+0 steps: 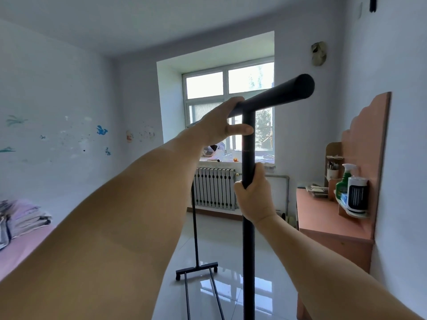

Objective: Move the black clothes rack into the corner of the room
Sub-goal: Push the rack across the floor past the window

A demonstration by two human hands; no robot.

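Observation:
The black clothes rack stands right in front of me on the glossy tiled floor. Its near upright runs from the bottom edge up to the top bar, whose end points at me. My left hand grips the top bar just left of the upright, thumb stretched across the post. My right hand is wrapped around the near upright at mid height. The far upright and its wheeled base stand further back, partly behind my left forearm. The room's far left corner lies beyond it.
A bed with pink sheet and folded bedding lines the left wall. An orange desk with a spray bottle and a small heater stands on the right. A radiator sits under the window straight ahead.

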